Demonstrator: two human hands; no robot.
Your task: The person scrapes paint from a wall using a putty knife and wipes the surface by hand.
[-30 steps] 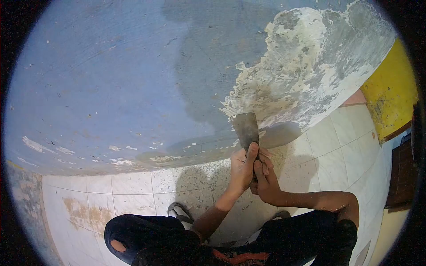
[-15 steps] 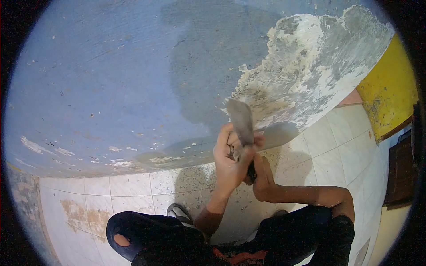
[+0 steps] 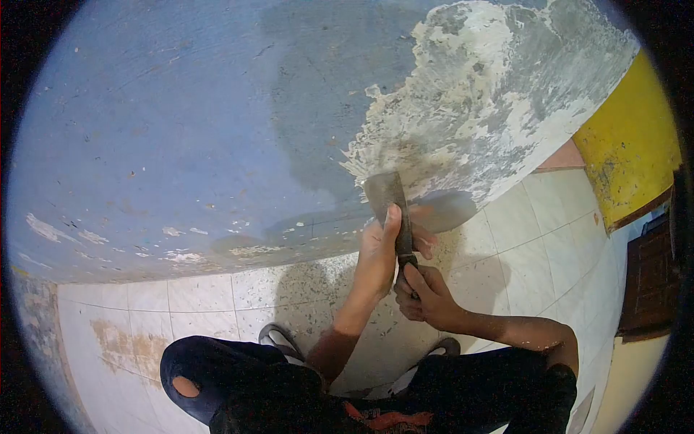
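- Two hands share one scraper (image 3: 388,193), which I see in the middle of my view, just above the tiled floor (image 3: 202,294); its blade is up by the blue wall (image 3: 181,123), at the lower edge of a bare, rough patch (image 3: 470,94); whether the blade's edge touches the wall, I cannot tell.
- My right hand (image 3: 436,300) is closed round the dark handle (image 3: 408,269), thumb lying along it, fingers curled in; no gap that I can see.
- My left hand (image 3: 377,259) is partly open higher up; its thumb presses the near face of the blade, and its fingers pass behind and poke out past the other side, looser than a fist.
- I judge the scraper light enough for one hand; the blade looks stiff, thin metal, perhaps with slight spring towards its wide end; nothing about it seems fragile.
- The handle is where I would take the firm hold; the narrow neck suits a second, steadying grip; the wide end is best left free, since its edge may be sharp.
- Dust could make the flat metal slippery under a thumb; the handle looks surer; the wall's surface seems brittle at the ragged paint edge, hard elsewhere.
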